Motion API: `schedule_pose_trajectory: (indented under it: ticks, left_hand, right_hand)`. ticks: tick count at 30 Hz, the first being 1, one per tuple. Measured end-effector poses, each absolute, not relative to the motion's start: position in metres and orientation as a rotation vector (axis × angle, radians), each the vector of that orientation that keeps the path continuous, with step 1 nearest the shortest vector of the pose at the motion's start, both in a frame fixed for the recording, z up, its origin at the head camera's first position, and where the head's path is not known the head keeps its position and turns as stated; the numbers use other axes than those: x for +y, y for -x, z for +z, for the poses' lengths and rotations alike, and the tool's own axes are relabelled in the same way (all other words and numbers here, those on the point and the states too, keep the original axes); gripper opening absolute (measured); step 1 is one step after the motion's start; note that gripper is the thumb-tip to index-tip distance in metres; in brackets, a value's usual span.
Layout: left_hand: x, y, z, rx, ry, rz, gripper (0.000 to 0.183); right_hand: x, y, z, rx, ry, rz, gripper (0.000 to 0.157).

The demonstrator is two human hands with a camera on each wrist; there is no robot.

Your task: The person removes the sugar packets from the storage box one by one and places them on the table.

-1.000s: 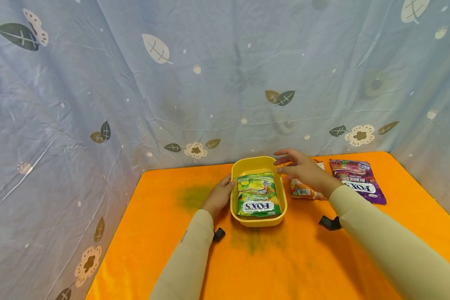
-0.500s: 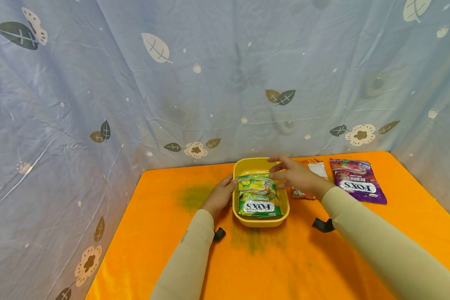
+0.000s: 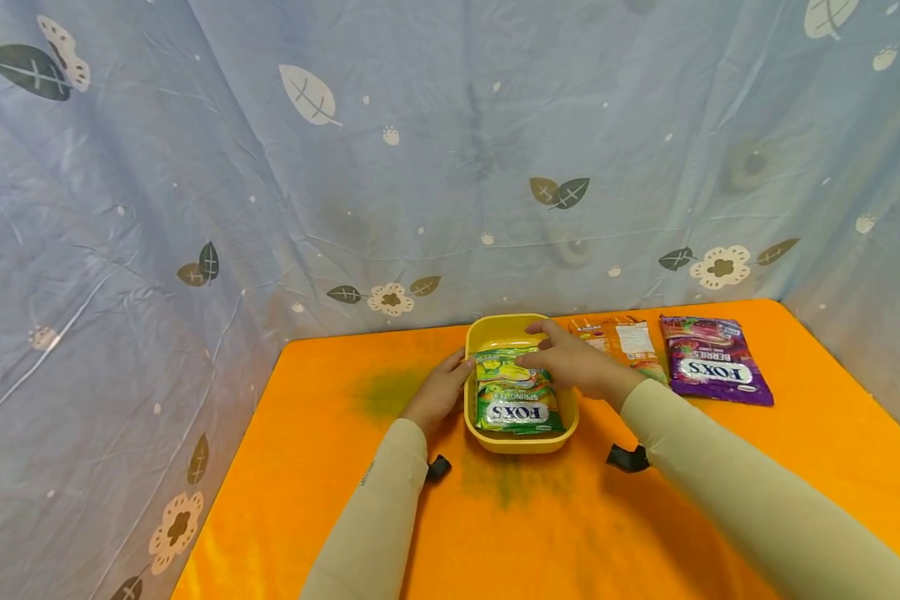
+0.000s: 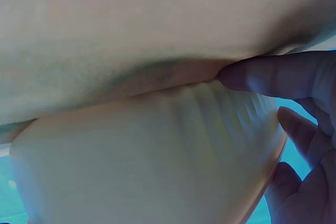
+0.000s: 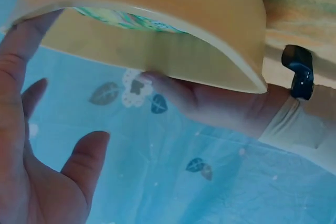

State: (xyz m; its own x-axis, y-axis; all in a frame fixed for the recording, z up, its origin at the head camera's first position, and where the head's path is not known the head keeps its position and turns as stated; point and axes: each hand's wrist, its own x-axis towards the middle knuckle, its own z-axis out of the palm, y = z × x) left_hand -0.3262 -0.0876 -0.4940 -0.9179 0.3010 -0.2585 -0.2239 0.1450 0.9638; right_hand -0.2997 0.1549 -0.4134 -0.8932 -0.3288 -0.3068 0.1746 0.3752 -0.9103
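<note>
A yellow plastic tub [image 3: 521, 447] stands on the orange table, with a green FOX'S Spring Tea candy bag [image 3: 516, 392] lying flat in it. My left hand [image 3: 437, 393] holds the tub's left wall, thumb at the rim. In the left wrist view its fingers lie against the ribbed outside of the tub [image 4: 115, 161]. Over the tub's right side reaches my right hand [image 3: 573, 362], its fingertips above the candy bag. The right wrist view shows that hand's thumb [image 5: 86, 161] spread away from its fingers and one finger reaching past the tub's rim; whether it touches the bag is hidden.
Right of the tub lies an orange candy bag [image 3: 636, 342], partly behind my right hand. Farther right is a purple FOX'S Berries bag [image 3: 712, 362]. A patterned blue curtain [image 3: 420, 183] encloses the back and sides of the orange table [image 3: 525, 542]. Black wrist mounts [image 3: 627, 458] jut from both sleeves.
My right hand has moved left and slightly down, from the tub's right rim to over the candy bag. More of the orange bag shows now. The left hand stays on the tub.
</note>
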Motion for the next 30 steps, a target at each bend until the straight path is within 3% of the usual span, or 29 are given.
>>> schedule_pose_trajectory:
  ticks: [20,24,30]
  left_hand:
    - [-0.087,0.321,-0.490,2.092,-0.094,1.782,0.058]
    - [-0.087,0.323,-0.490,2.134,-0.086,1.769,0.059]
    - [-0.089,0.324,-0.491,2.117,-0.069,1.775,0.061]
  right_hand:
    - [0.122,0.294,-0.449,2.600,0.027,-1.321,0.094]
    - [0.117,0.291,-0.452,2.610,-0.028,-1.435,0.091]
    - [0.108,0.289,-0.458,2.621,-0.118,-1.684,0.074]
